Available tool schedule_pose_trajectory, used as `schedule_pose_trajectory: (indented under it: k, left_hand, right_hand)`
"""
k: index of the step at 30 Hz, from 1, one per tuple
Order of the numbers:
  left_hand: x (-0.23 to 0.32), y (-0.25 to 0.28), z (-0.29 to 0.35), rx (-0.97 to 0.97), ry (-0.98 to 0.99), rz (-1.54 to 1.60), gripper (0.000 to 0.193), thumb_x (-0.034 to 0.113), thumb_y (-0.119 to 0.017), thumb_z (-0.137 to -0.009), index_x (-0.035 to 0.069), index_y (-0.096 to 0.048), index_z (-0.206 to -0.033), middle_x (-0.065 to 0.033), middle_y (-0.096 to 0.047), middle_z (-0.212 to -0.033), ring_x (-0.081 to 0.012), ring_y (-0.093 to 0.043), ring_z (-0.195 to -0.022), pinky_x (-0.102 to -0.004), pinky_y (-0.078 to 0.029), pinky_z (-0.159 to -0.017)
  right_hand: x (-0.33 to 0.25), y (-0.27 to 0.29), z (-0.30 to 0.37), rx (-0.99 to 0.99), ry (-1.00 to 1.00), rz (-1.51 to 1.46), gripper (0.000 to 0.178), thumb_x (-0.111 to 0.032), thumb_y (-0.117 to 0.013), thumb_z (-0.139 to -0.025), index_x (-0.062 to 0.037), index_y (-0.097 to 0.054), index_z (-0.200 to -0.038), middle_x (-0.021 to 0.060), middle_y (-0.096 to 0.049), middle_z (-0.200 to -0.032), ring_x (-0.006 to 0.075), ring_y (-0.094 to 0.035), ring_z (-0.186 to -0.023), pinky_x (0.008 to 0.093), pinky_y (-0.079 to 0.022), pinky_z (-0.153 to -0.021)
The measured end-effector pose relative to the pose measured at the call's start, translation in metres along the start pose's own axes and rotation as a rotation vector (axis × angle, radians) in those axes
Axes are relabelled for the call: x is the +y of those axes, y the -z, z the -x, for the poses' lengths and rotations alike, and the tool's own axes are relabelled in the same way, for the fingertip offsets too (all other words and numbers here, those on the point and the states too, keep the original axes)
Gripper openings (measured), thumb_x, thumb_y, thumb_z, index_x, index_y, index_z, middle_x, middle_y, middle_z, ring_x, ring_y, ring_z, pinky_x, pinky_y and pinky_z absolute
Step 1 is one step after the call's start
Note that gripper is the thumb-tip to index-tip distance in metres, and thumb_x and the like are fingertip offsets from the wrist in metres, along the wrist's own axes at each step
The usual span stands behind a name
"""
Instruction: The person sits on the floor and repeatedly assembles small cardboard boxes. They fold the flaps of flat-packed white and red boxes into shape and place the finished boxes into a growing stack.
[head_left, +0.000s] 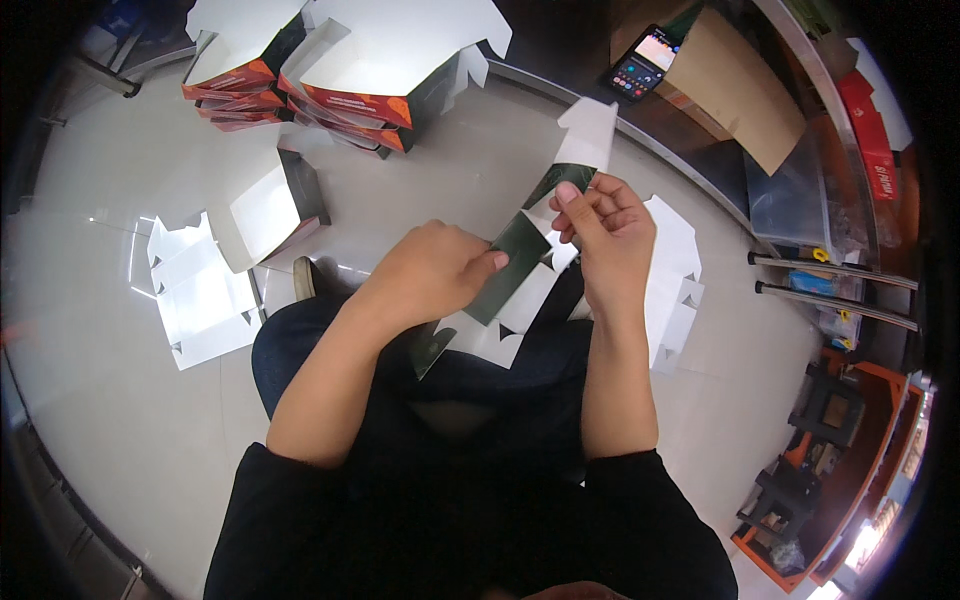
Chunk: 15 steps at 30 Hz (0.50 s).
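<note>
Over my lap I hold a partly folded cardboard box (513,268), dark green outside and white inside, with its flaps spread. My left hand (437,268) grips a green side panel, thumb on top and fingers curled behind it. At the far end, my right hand (606,225) pinches the box's edge between thumb and fingers, close to a raised white flap (590,132). Some of the box's inside is hidden by my hands. Flat white box blanks (672,275) lie to the right, beyond my right wrist.
Stacked folded boxes (350,80) in red, green and white stand at the far left. A single open box (270,208) and a flat blank (200,290) rest on the floor at left. A phone (645,62) lies near brown cardboard (740,90). An orange-framed rack (820,470) stands right.
</note>
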<state>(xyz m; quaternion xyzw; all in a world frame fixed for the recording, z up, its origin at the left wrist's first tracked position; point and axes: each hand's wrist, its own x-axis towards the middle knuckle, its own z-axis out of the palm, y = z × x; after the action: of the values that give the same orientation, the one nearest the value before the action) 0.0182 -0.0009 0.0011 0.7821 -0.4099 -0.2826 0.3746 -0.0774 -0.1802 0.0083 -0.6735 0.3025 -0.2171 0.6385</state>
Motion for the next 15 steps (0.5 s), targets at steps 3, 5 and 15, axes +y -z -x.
schedule_pose_trajectory:
  k: [3, 5, 15]
  left_hand:
    - [0.006, 0.008, 0.001, 0.093, 0.103, 0.118, 0.030, 0.026, -0.060, -0.095, -0.001, -0.071, -0.087, -0.0231, -0.063, -0.071, -0.0416, -0.061, -0.066, -0.0452, -0.049, -0.065]
    - [0.008, 0.009, 0.000, 0.182, 0.144, 0.179, 0.029, 0.026, -0.060, -0.096, 0.000, -0.073, -0.094, -0.0218, -0.063, -0.070, -0.0386, -0.061, -0.062, -0.0416, -0.048, -0.062]
    - [0.003, -0.006, -0.004, 0.347, -0.015, 0.481, 0.054, 0.018, -0.077, -0.085, 0.000, -0.058, -0.133, -0.0207, -0.072, -0.107, -0.0265, -0.071, -0.101, -0.0344, -0.057, -0.082]
  right_hand:
    - [-0.002, 0.000, 0.004, 0.002, -0.007, -0.078, 0.041, -0.005, -0.075, -0.087, 0.0069, -0.058, -0.122, 0.0111, -0.071, -0.082, 0.0147, -0.065, -0.067, 0.0240, -0.048, -0.061]
    - [-0.003, -0.003, 0.006, 0.022, -0.034, -0.107, 0.036, -0.005, -0.075, -0.087, 0.0066, -0.063, -0.119, 0.0104, -0.071, -0.083, 0.0143, -0.063, -0.066, 0.0247, -0.049, -0.061]
    - [0.011, -0.015, 0.025, -0.039, 0.162, 0.043, 0.013, -0.011, -0.074, -0.091, -0.0005, -0.068, -0.087, 0.0005, -0.063, -0.083, 0.0080, -0.056, -0.072, 0.0221, -0.043, -0.065]
